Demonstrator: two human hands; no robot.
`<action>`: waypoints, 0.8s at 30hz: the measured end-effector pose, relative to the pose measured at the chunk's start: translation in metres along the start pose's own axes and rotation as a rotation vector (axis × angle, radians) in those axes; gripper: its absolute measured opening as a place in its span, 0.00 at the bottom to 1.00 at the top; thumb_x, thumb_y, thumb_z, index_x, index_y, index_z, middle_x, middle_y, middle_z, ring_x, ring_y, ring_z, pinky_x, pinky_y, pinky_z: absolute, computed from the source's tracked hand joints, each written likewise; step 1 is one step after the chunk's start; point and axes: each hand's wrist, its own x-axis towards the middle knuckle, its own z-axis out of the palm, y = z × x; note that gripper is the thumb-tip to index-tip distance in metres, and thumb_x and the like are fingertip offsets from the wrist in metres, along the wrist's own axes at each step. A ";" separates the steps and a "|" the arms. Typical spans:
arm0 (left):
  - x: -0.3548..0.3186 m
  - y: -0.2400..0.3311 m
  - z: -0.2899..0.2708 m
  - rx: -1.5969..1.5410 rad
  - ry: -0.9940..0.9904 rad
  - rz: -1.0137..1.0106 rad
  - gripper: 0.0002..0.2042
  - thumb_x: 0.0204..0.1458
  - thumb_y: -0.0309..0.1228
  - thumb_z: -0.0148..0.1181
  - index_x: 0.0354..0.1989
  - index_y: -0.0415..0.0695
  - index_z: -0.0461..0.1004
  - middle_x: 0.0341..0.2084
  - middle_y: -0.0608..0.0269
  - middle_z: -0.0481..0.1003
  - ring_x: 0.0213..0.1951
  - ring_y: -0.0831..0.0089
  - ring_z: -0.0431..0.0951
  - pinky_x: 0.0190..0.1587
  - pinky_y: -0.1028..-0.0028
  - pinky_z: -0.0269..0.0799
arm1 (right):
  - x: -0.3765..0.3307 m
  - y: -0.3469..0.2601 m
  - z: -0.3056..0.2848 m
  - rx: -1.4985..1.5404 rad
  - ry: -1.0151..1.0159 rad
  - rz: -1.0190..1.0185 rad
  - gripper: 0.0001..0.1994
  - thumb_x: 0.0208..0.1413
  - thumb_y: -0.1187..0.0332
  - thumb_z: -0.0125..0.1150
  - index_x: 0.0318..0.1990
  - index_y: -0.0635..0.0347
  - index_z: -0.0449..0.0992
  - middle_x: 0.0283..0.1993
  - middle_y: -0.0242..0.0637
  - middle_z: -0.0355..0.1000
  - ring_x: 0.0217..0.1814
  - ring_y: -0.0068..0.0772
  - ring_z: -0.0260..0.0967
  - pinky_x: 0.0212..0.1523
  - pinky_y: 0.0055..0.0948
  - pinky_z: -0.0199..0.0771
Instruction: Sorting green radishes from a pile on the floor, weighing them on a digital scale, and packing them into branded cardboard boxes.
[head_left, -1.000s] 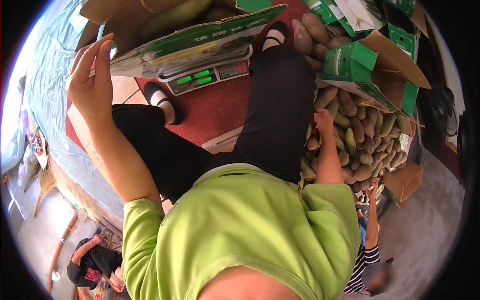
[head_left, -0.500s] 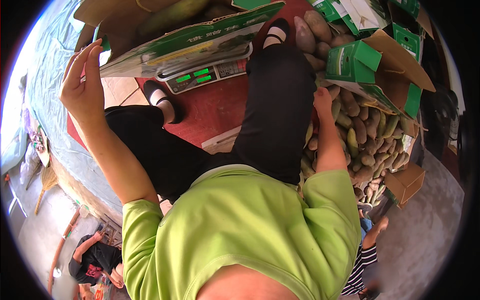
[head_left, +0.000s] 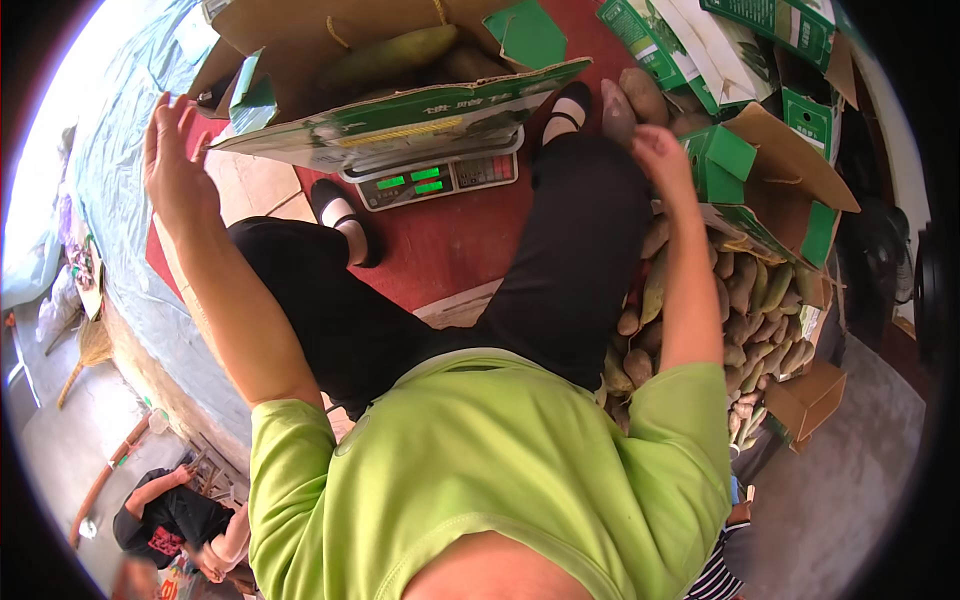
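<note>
In front of me an open green-and-brown cardboard carton (head_left: 400, 128) rests on a digital scale (head_left: 440, 182) with lit green displays. A long green root vegetable (head_left: 390, 57) lies inside it, with darker ones beside it partly hidden by the carton's wall. My left hand (head_left: 182, 175) is raised at the carton's near left corner, fingers apart and nothing in them; whether it touches the cardboard I cannot tell. My right hand (head_left: 664, 165) hovers beyond my right knee, close to some reddish-brown root vegetables (head_left: 640, 95), its fingers loosely bent and seemingly holding nothing.
To my right stands a second open carton (head_left: 765, 185) beside a large heap of root vegetables (head_left: 745, 290). More green cartons (head_left: 690, 50) lie at the far right. Blue plastic sheeting (head_left: 120, 150) covers the left side. Another person (head_left: 170, 515) is at the lower left.
My right hand has moved forward from beside my knee, and its fingers have loosened. My left hand's fingers have spread at the carton's corner. The view has shifted, showing more of the carton's inside.
</note>
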 end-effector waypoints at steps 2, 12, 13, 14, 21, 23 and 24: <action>0.012 -0.007 -0.006 0.025 -0.010 -0.147 0.23 0.56 0.44 0.54 0.55 0.45 0.66 0.48 0.62 0.72 0.52 0.72 0.67 0.52 0.63 0.60 | 0.013 -0.061 -0.003 -0.087 -0.068 -0.046 0.16 0.55 0.63 0.57 0.50 0.56 0.70 0.40 0.29 0.72 0.39 0.19 0.69 0.35 0.20 0.67; 0.058 -0.074 -0.035 0.020 -0.299 -0.739 0.38 0.45 0.64 0.54 0.58 0.46 0.63 0.56 0.59 0.64 0.60 0.57 0.59 0.58 0.42 0.47 | 0.061 -0.178 0.070 -0.218 -0.193 0.026 0.18 0.53 0.68 0.51 0.53 0.57 0.69 0.45 0.36 0.72 0.44 0.31 0.70 0.40 0.35 0.73; 0.058 -0.079 -0.034 0.070 -0.286 -0.754 0.38 0.45 0.64 0.53 0.56 0.47 0.65 0.55 0.60 0.64 0.60 0.58 0.58 0.58 0.43 0.47 | 0.066 -0.171 0.077 -0.210 -0.252 0.050 0.18 0.53 0.69 0.51 0.52 0.57 0.70 0.43 0.36 0.72 0.42 0.31 0.70 0.39 0.36 0.73; 0.057 -0.082 -0.028 0.110 -0.308 -0.734 0.38 0.45 0.65 0.53 0.56 0.48 0.65 0.56 0.61 0.64 0.60 0.60 0.59 0.58 0.44 0.48 | 0.073 -0.161 0.080 -0.203 -0.303 0.077 0.17 0.53 0.69 0.51 0.52 0.58 0.70 0.41 0.35 0.72 0.40 0.30 0.70 0.37 0.36 0.74; 0.069 -0.083 -0.042 0.097 -0.348 -0.773 0.40 0.45 0.65 0.52 0.58 0.46 0.64 0.57 0.53 0.61 0.60 0.56 0.57 0.58 0.42 0.48 | 0.066 -0.139 0.091 0.135 -0.278 0.148 0.17 0.59 0.58 0.47 0.51 0.57 0.69 0.42 0.35 0.72 0.45 0.32 0.69 0.46 0.43 0.68; 0.076 -0.084 -0.036 0.139 -0.371 -0.752 0.40 0.44 0.66 0.53 0.57 0.46 0.64 0.56 0.53 0.62 0.59 0.55 0.58 0.57 0.43 0.52 | 0.073 -0.129 0.090 0.154 -0.249 0.138 0.16 0.58 0.58 0.48 0.49 0.56 0.71 0.43 0.34 0.71 0.45 0.33 0.67 0.42 0.41 0.69; 0.078 -0.084 -0.032 0.186 -0.380 -0.740 0.40 0.43 0.66 0.53 0.56 0.46 0.65 0.54 0.54 0.62 0.58 0.55 0.60 0.56 0.43 0.55 | 0.078 -0.124 0.088 0.172 -0.234 0.137 0.16 0.56 0.58 0.48 0.46 0.55 0.73 0.43 0.32 0.70 0.44 0.33 0.66 0.38 0.39 0.69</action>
